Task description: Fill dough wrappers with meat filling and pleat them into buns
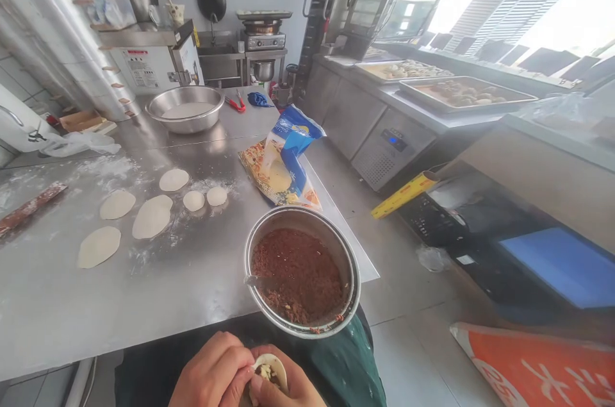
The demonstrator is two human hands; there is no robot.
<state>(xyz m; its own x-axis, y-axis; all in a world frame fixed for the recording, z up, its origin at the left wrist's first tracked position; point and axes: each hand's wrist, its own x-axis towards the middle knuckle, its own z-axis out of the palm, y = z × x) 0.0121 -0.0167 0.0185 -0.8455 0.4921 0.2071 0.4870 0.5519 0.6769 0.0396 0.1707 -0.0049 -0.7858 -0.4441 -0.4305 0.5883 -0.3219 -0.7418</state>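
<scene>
At the bottom edge both my hands close around one filled dough wrapper [270,372]. My left hand [214,373] pinches its left rim. My right hand [288,391] cups it from below, thumb on the edge. Brown filling shows inside the wrapper. Just above my hands a metal bowl of brown minced filling [302,274] sits at the table's near edge, a spoon handle [257,279] resting in it. Several flat round dough wrappers [151,216] lie on the floured steel table [192,279], with two small dough balls [193,200] beside them.
An open flour bag [283,163] lies behind the filling bowl. A large steel basin [186,108] stands farther back, a rolling pin [29,207] at far left. Trays of food [464,94] line the right counter. An orange sack [538,368] lies on the floor.
</scene>
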